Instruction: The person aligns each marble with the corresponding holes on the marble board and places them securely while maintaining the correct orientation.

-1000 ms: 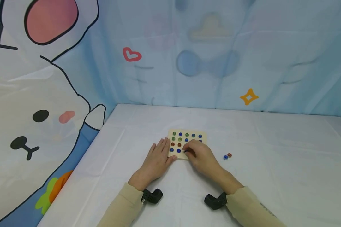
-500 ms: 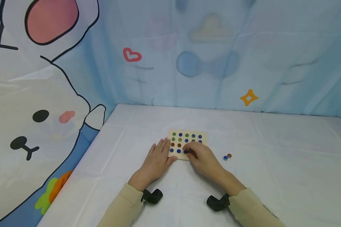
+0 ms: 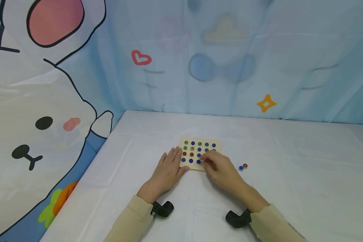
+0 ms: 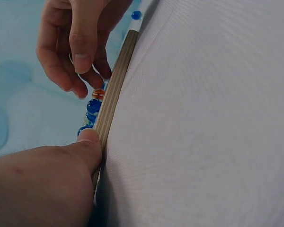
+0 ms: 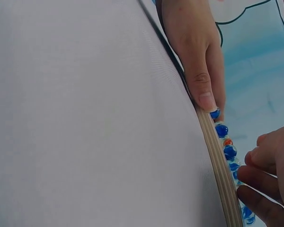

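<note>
A pale wooden board [image 3: 194,169] lies on the table, its top dotted with rows of green, blue and red-brown glass marbles. Along its left side rests my left hand [image 3: 165,171], fingers straight; in the left wrist view its thumb [image 4: 89,142] touches the near edge of the board. My right hand [image 3: 222,171] hovers over the board's right part with loosely bent fingers and nothing between them. A blue marble [image 3: 198,161] sits in the front row just left of its fingertips. The right hand covers the board's lower right part in the head view.
Right of the board, a blue marble [image 3: 241,168] and a red-brown marble [image 3: 245,165] lie loose on the white tablecloth [image 3: 290,168]. Behind the table hangs a light blue printed curtain [image 3: 169,84]. Each wrist carries a black camera [image 3: 238,220].
My right hand has let go of the blue marble, which now sits in the board's front row, and has drawn back a little to the right. The left hand has stayed in place.
</note>
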Demonstrator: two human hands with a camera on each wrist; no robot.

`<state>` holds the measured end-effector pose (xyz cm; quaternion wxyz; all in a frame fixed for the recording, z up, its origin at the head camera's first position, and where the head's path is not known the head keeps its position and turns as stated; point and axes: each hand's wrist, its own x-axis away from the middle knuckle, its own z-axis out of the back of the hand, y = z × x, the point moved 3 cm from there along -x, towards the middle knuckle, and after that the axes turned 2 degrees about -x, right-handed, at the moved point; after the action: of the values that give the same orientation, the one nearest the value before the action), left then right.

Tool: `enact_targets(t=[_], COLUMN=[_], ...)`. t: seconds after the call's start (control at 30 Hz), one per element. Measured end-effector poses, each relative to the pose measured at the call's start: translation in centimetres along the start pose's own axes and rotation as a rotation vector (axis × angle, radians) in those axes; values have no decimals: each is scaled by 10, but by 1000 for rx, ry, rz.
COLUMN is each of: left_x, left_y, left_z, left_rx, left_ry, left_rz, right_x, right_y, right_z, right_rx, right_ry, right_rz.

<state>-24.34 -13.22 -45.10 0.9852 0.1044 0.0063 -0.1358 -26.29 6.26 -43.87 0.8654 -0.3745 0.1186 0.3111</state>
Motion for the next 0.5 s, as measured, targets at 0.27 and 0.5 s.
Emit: enact_targets(t=[0.27, 0.5], left_x=[0, 0], left_y=[1, 1], left_z=[1, 1], left_rx=[-8, -11], left_ry=[10, 20], left_rz=[-6, -13], right_x=[6, 9], right_y=[5, 9], right_z=[5, 6], right_rx=[-15, -28], right_ry=[21, 33], right_rz=[-3, -2])
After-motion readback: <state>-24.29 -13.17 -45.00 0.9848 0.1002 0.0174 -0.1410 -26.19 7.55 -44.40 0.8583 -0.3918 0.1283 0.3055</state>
